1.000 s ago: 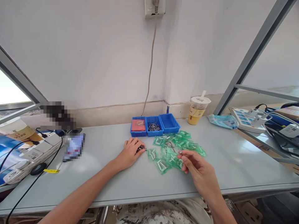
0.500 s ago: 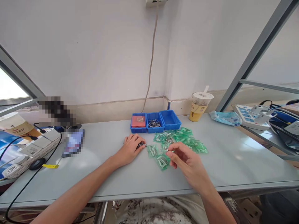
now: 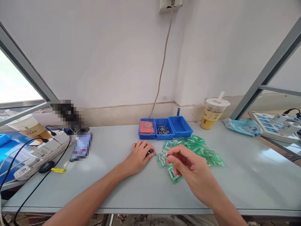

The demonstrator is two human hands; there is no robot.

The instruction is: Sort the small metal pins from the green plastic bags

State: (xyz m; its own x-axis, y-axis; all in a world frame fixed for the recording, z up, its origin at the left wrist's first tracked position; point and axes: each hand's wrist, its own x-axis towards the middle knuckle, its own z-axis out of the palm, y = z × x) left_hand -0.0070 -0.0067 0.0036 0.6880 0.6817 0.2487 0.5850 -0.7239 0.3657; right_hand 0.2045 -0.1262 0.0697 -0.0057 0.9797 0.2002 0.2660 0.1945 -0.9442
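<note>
My left hand [image 3: 139, 156] rests on the grey table [image 3: 110, 185], its fingers closed around a small dark metal part [image 3: 150, 153] that pokes out at the fingertips. My right hand [image 3: 188, 171] hovers just right of it, pinching a small silver pin [image 3: 164, 152] between thumb and forefinger, the pin's tip close to the left hand's part. Under and behind the right hand lies a spread of small green plastic bags [image 3: 199, 150] holding metal pieces.
Three joined blue bins [image 3: 164, 127] stand at the back: one with a red pad, one with metal pins, one bare. A lidded drink cup [image 3: 213, 113] is to their right, power strips [image 3: 42, 152] and cables at the far left, a metal rack [image 3: 272, 72] at right.
My right hand moved left with the pin, from above the bags to beside my left hand. The left hand stayed put. The camera view shifted slightly.
</note>
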